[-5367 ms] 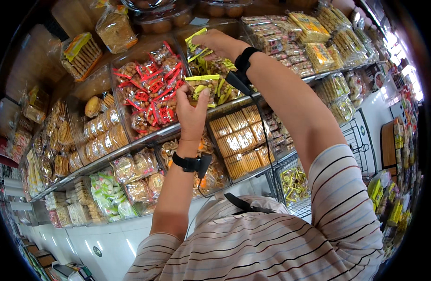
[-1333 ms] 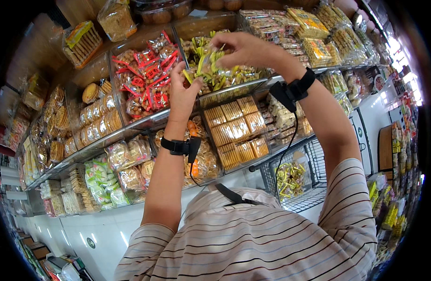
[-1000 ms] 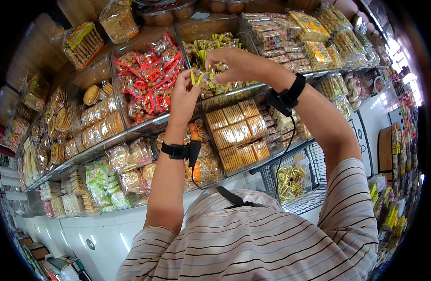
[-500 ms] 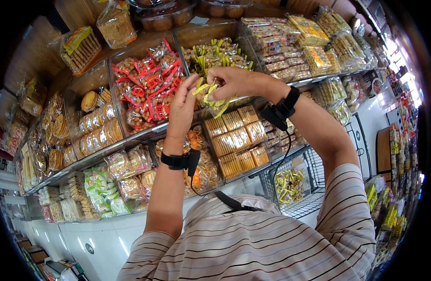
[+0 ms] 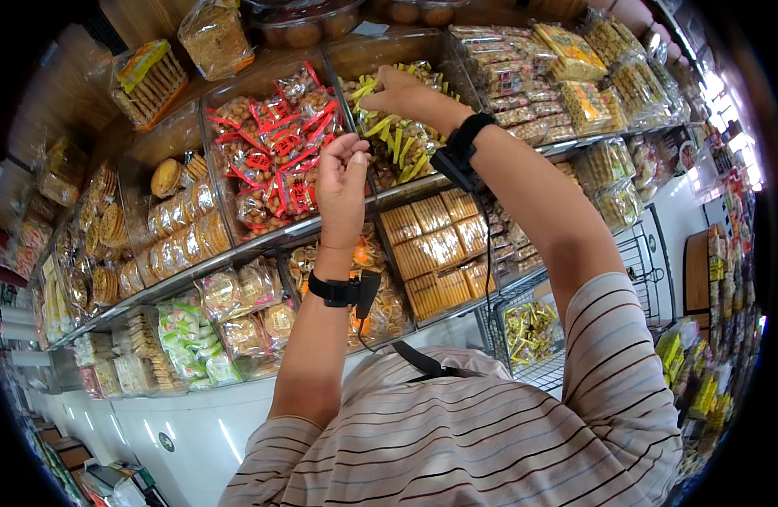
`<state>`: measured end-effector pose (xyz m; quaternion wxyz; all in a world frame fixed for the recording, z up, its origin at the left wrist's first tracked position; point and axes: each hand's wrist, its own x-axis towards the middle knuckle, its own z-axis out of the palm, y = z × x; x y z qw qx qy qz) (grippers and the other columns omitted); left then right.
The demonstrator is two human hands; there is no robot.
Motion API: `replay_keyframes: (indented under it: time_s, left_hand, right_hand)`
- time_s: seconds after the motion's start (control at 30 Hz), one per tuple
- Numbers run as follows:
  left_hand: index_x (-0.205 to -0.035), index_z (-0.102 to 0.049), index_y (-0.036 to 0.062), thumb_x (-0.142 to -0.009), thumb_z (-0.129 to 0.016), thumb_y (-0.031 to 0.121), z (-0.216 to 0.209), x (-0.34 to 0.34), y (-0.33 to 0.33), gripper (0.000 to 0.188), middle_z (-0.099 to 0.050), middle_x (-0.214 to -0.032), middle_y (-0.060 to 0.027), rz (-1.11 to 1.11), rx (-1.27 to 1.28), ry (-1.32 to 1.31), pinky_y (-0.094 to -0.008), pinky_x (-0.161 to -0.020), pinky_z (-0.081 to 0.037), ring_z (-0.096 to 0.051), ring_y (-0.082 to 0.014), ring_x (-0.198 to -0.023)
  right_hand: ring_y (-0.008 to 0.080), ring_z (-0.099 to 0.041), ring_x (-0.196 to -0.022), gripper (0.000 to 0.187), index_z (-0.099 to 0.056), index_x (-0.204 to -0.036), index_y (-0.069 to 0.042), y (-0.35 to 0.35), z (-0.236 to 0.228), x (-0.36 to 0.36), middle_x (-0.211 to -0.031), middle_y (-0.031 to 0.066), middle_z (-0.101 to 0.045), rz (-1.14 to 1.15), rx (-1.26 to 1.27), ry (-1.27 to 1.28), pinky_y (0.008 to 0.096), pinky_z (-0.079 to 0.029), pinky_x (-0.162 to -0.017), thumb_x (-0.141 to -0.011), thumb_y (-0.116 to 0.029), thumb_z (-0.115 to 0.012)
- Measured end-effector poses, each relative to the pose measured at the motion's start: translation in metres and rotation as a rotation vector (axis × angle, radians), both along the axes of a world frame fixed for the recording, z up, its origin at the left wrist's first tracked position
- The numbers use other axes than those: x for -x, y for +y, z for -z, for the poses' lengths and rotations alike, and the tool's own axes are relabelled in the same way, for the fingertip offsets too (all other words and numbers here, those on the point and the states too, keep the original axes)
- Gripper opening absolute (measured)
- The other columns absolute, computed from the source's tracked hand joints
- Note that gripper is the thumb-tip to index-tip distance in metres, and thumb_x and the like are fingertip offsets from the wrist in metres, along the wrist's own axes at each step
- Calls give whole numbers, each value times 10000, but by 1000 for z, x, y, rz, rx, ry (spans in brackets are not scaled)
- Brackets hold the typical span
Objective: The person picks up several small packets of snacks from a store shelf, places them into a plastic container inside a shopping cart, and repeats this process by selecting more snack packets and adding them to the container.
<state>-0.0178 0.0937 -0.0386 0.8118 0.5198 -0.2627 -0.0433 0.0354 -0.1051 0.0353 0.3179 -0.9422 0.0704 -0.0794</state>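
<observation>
My right hand [image 5: 410, 95] reaches into a clear bin of snack packets with yellow ties [image 5: 401, 144]. Its fingers bend down among the packets at the bin's left side; the fingertips are hidden, so any grip is unclear. My left hand [image 5: 342, 188] is raised at the shelf's front edge, before the bin of red-tied nut packets [image 5: 283, 160]. Its fingers are half curled with the thumb alongside, and nothing shows in them. Black straps circle both wrists.
Wrapped biscuit stacks [image 5: 439, 241] lie in the lower row, beside bags of round crackers [image 5: 245, 296]. At lower right a wire cart [image 5: 651, 262] holds a clear bag of yellow-tied packets [image 5: 528, 334]. Wrapped bars [image 5: 507, 80] fill the bin right of my right hand.
My hands have parted. The right one has moved up and away into the yellow-tied bin. The left stays low at the shelf edge, and the yellow-tied packet between them no longer shows there.
</observation>
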Motion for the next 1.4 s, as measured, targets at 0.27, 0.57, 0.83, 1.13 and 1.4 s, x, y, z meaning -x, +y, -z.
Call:
replay_keyframes:
  time_s: [0.27,0.57,0.83,1.13,1.4]
  left_hand:
    - [-1267,-513,-26,-1015,-521,77,2,1,-1,273,-614,-1161,-105,22,-27,-20,-298,-941,-496,-594,-155,-1036]
    - [-1243,-529,-18,-1023,-516,96,0,1,2,248,-617,-1144,-101,29,-68,-46,-300,-912,-489,-590,-152,-1018]
    - [-1217,-543,-21,-1020,-522,97,1,1,4,230,-641,-1103,-78,16,-84,-48,-288,-890,-490,-590,-131,-971]
    - [-1200,-561,-20,-1020,-524,94,-2,3,3,216,-645,-1083,-78,27,-81,-52,-284,-874,-498,-595,-125,-950]
    - [-1188,-571,-8,-1024,-524,117,-2,5,1,212,-653,-1059,-77,13,-103,-37,-289,-873,-498,-597,-133,-939]
  right_hand:
    - [415,-631,-1065,567,-536,-1223,38,15,23,-21,-1184,259,-610,-47,395,-54,462,-516,-915,-832,-347,-681]
    - [418,-583,-1124,489,-518,-1274,-36,25,41,-19,-1209,231,-556,-57,597,-99,481,-499,-929,-913,-356,-599]
    - [433,-552,-1145,529,-541,-1274,-22,10,25,2,-1199,242,-549,-118,421,-143,472,-471,-970,-876,-354,-644]
    - [382,-624,-951,290,-614,-1096,-87,9,34,12,-1046,179,-621,-102,467,-459,472,-509,-823,-871,-264,-658]
    - [372,-679,-825,202,-634,-1035,-42,22,12,34,-897,192,-687,-187,373,-141,468,-543,-706,-870,-152,-594]
